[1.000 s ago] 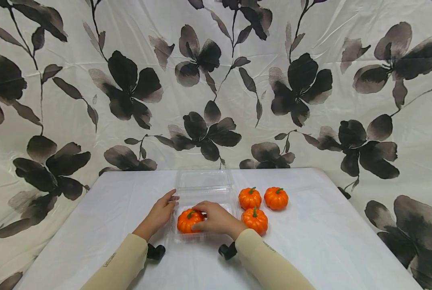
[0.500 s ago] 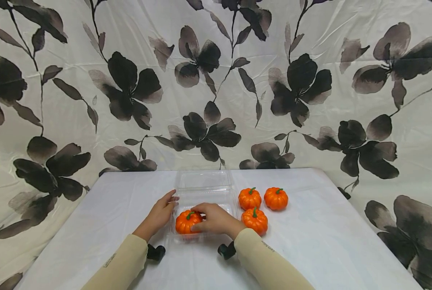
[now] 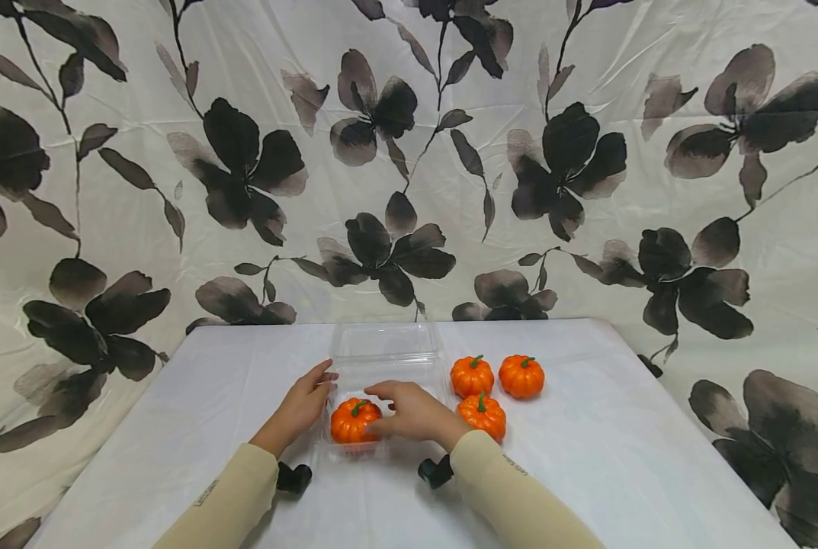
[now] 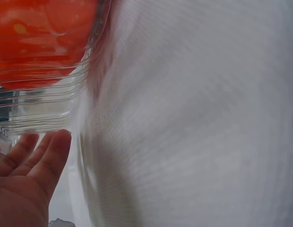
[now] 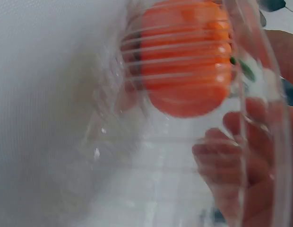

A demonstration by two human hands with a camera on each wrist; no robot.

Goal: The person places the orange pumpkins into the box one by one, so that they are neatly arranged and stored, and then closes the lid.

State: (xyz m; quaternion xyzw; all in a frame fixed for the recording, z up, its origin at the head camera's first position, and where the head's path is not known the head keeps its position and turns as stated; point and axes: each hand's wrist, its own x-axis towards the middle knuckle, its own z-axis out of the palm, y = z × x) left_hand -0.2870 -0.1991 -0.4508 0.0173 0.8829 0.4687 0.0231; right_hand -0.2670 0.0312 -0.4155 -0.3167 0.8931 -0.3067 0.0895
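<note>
A small orange pumpkin [image 3: 352, 421] with a green stem sits upright in the front left of a clear plastic clamshell container [image 3: 398, 374], whose lid [image 3: 386, 340] lies back. My right hand [image 3: 415, 412] hovers over the container just right of this pumpkin, its fingers relaxed and apart from each other. In the right wrist view those fingers [image 5: 217, 146] show through the clear wall, with a gap to the pumpkin [image 5: 186, 59]; the thumb is close to it. My left hand [image 3: 302, 404] touches the container's left side with straight fingers, seen beside the ribbed wall in the left wrist view.
Right of the container stand three more orange pumpkins: one at the back [image 3: 473, 376], one farther right [image 3: 521, 376] and one in front [image 3: 482, 415], partly behind my right wrist. A white cloth covers the table [image 3: 587, 473]. A floral curtain [image 3: 463, 175] hangs behind.
The pumpkin in the container has shifted slightly left. My right fingers have let go of it and spread, drawing a little to the right. My left hand has stayed in place.
</note>
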